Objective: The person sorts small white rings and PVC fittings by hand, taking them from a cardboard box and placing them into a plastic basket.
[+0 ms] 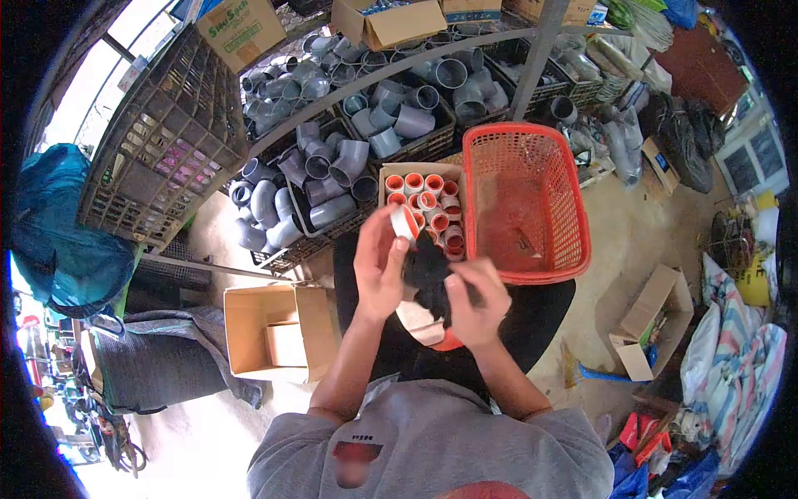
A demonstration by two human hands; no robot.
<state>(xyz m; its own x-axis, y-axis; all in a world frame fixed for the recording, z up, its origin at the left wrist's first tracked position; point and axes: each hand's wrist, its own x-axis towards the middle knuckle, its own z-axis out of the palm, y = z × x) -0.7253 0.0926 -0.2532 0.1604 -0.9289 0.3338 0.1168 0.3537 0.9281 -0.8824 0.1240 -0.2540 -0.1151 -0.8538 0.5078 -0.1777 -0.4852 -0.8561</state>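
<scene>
From the head view, I see the left hand [380, 268] closed on a white fitting with an orange-red inside [405, 223], pinched between thumb and fingers just over the near edge of an open carton [384, 187] of similar fittings. The right hand [478, 301] is curled beside a dark, cloth-like piece [428, 274]; motion blurs it, so I cannot tell whether its fingers grip that piece. To work well here, I would pinch the fitting lightly by its outer wall, leave its mouth uncovered, and let the left hand be the steady one. Slower right fingers would be easier to guide, and loose dark folds could snag on the rim.

I cannot make out what surface carries the carton. A red basket [573, 237] stands right beside it. Beyond are black crates [328, 224] of grey pipe elbows [349, 160]; an open cardboard box [320, 333] sits on the concrete floor [187, 428] to the left.
</scene>
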